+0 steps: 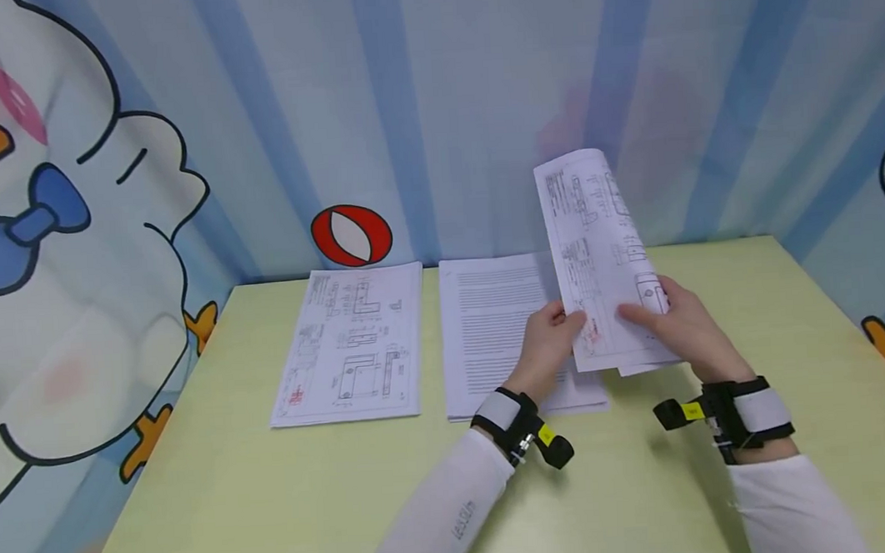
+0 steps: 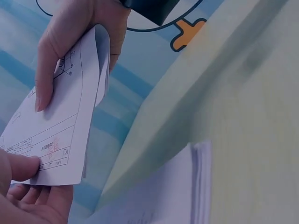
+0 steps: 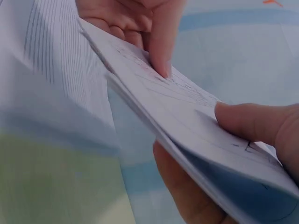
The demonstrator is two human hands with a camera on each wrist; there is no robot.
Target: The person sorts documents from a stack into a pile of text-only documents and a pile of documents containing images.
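Observation:
Both hands hold up a few sheets of technical drawings (image 1: 591, 252), bent over along the right side and raised over the table. My left hand (image 1: 547, 346) pinches the lower left corner, thumb on the printed face near a red stamp. My right hand (image 1: 678, 327) grips the right edge, its thumb (image 3: 252, 121) on top and fingers underneath. In the left wrist view the folded sheets (image 2: 60, 112) show an open curl beside the right hand (image 2: 81, 37). Below them lies a stack of lined text pages (image 1: 490, 332), partly covered by the left hand and the drawings.
Left of the text pages lies another stack of drawings (image 1: 356, 348) with a red stamp at its lower left. The pale yellow table (image 1: 289, 502) ends at a blue striped curtain (image 1: 465, 125) printed with cartoon figures. Each wrist wears a strapped camera mount (image 1: 521, 427).

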